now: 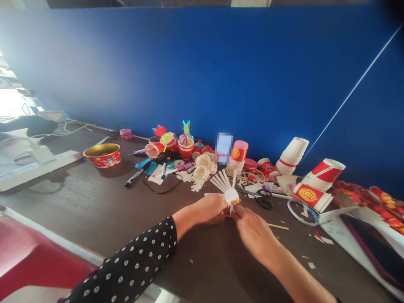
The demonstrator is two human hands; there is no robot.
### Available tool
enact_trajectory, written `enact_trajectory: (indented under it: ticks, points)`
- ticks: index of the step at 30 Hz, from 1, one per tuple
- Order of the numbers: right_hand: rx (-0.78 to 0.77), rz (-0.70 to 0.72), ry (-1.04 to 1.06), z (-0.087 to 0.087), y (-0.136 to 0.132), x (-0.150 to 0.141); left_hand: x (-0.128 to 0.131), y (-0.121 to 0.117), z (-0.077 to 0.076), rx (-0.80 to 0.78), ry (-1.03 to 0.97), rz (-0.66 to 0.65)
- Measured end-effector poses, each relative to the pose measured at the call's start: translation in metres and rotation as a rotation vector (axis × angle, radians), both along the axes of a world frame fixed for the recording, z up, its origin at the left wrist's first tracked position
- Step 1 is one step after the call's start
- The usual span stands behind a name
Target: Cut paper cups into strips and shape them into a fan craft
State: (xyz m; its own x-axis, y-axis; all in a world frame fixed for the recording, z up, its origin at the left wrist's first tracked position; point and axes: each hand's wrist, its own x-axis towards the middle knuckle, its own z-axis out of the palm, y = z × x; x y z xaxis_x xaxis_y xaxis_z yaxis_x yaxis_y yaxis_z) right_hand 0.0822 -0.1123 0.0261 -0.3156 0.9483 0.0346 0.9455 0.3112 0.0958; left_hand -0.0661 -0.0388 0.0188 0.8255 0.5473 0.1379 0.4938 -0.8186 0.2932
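Observation:
In the middle of the desk, my left hand [212, 208] is closed on a paper cup [231, 195] whose wall is cut into white strips that fan outward. A bit of red and gold print shows on it. My right hand [252, 229] meets the cup's near side, its thumb and fingers pinched at a strip by the lower edge. The fingertips of both hands almost touch, and part of the cup is hidden behind them. Just right of the cup lie scissors with black handles [264, 200]. A thin wooden stick [277, 226] rests beyond my right hand.
A red bowl with a gold inside [102, 156] and a white power strip [41, 168] stand at left. Paper-cup figures [186, 145], markers [134, 176] and tape [179, 163] crowd the back. Stacked paper cups [292, 155], a tape ring [303, 212] and a tablet [375, 244] are at right.

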Motion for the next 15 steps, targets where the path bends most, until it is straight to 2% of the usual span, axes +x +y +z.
enact_trajectory:
  ticks: [10,15]
  points:
    - [-0.021,0.024,-0.039,0.009,-0.002,0.0,0.001,-0.002,-0.001,0.036,0.086,0.072]
    - [-0.015,0.01,-0.021,0.004,0.002,0.001,-0.002,-0.004,0.008,-0.042,0.017,0.012]
